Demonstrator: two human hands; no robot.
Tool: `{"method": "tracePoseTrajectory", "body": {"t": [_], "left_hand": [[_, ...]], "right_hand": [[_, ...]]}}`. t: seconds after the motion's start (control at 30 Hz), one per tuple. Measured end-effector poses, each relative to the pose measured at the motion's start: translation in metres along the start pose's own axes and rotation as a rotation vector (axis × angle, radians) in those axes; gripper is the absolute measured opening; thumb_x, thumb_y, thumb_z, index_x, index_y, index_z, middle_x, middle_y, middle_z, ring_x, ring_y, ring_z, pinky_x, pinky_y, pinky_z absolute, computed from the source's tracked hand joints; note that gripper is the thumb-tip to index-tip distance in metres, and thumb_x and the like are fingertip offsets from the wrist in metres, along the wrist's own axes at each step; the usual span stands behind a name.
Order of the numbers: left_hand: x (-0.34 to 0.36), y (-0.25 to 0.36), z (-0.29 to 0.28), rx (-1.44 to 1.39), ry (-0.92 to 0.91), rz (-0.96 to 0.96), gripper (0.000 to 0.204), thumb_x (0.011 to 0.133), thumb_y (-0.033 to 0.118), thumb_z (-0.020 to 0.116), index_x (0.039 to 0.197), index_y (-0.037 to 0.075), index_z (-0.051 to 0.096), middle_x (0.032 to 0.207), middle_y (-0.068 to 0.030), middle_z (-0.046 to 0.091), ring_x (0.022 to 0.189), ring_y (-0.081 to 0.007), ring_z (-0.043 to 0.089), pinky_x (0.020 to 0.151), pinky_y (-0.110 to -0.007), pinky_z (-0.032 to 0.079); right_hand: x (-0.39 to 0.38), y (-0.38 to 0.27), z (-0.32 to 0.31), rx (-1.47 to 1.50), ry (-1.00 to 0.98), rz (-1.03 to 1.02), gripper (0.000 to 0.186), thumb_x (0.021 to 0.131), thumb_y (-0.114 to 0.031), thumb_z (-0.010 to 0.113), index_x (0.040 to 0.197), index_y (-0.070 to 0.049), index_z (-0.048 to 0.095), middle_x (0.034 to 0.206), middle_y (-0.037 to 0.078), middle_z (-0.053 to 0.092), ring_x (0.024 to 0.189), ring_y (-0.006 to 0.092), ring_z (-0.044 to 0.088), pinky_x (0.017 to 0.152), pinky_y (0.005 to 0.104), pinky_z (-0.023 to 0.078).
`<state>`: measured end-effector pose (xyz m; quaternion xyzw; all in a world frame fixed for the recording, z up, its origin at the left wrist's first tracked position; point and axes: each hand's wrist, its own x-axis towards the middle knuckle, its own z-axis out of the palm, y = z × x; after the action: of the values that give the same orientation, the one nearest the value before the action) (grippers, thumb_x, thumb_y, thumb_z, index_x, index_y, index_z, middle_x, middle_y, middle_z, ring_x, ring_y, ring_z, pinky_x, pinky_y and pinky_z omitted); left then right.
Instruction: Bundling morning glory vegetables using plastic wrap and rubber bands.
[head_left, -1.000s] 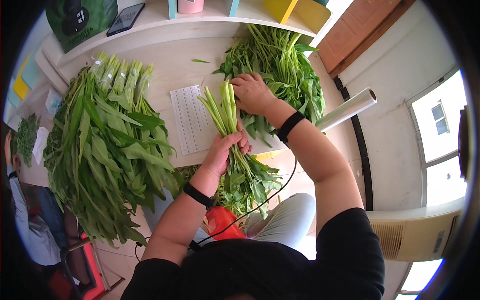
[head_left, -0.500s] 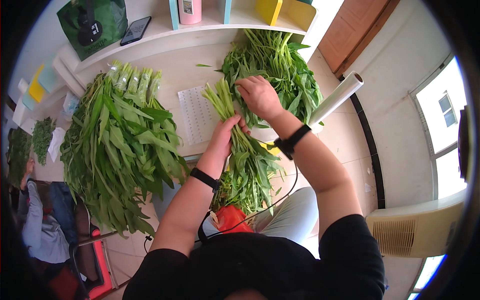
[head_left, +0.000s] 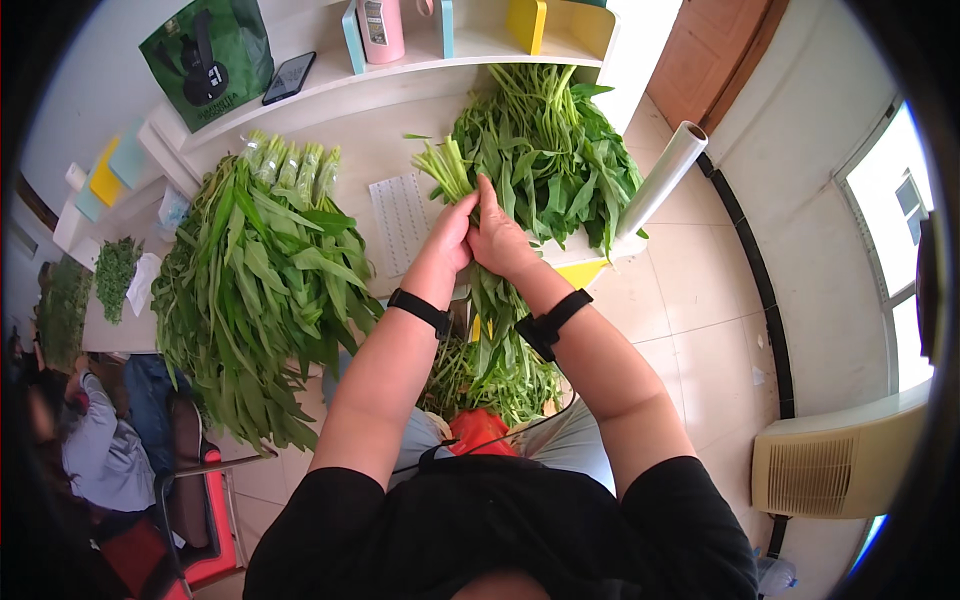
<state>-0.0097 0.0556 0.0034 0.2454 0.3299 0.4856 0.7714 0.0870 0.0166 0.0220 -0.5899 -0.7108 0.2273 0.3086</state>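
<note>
Wrapped bundles (head_left: 262,260) left, loose greens (head_left: 560,160) right — sticker sheet (head_left: 400,215) between them.

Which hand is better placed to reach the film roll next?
Right hand, probably: the film roll lies on its side of the bunch; the left hand would have to cross over.

Left hand (head_left: 450,240), right hand (head_left: 497,240) pressed together, closed

Table (head_left: 385,140) — greens (head_left: 250,290) (two piles (head_left: 550,150))
</note>
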Motion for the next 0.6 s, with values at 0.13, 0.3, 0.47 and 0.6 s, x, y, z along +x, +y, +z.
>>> {"method": "tracePoseTrajectory", "body": {"t": [0.13,0.3,0.47,0.6], "left_hand": [[-0.013,0.018,-0.007,0.245,-0.01,-0.073,0.034,0.089,0.033,0.055,0.11,0.006,0.058,0.11,-0.0086,0.06,0.101,-0.0212,0.056,0.086,-0.037,0.045],[-0.03,0.033,-0.029,1.436,0.223,0.532,0.033,0.086,0.026,0.054,0.109,0.003,0.058,0.107,-0.0142,0.06,0.103,-0.0307,0.055,0.082,-0.039,0.046],[-0.052,0.027,-0.043,2.098,0.243,0.58,0.034,0.082,0.016,0.055,0.114,0.007,0.057,0.121,-0.0074,0.055,0.111,-0.0274,0.05,0.088,-0.045,0.042],[-0.059,0.036,-0.05,2.093,0.295,0.477,0.037,0.081,0.015,0.055,0.117,0.007,0.055,0.124,-0.007,0.053,0.115,-0.0268,0.047,0.09,-0.046,0.04]], "right_hand": [[0.006,0.005,0.01,-0.033,0.033,-0.034,0.075,0.082,-0.014,0.048,0.143,-0.001,0.006,0.122,0.029,0.048,0.106,0.0414,0.053,0.091,0.0436,0.043],[0.014,0.0,0.013,-0.182,-0.035,0.13,0.074,0.081,-0.009,0.05,0.143,0.0,0.01,0.116,0.027,0.051,0.103,0.0394,0.056,0.088,0.043,0.045],[0.023,-0.017,0.017,-0.261,-0.074,0.213,0.077,0.079,-0.006,0.052,0.144,-0.001,0.009,0.119,0.026,0.049,0.104,0.0368,0.056,0.089,0.0414,0.046],[0.029,-0.029,0.017,-0.333,-0.078,0.226,0.069,0.081,-0.009,0.05,0.141,-0.001,0.015,0.118,0.026,0.049,0.107,0.0389,0.054,0.09,0.0415,0.046]]}}
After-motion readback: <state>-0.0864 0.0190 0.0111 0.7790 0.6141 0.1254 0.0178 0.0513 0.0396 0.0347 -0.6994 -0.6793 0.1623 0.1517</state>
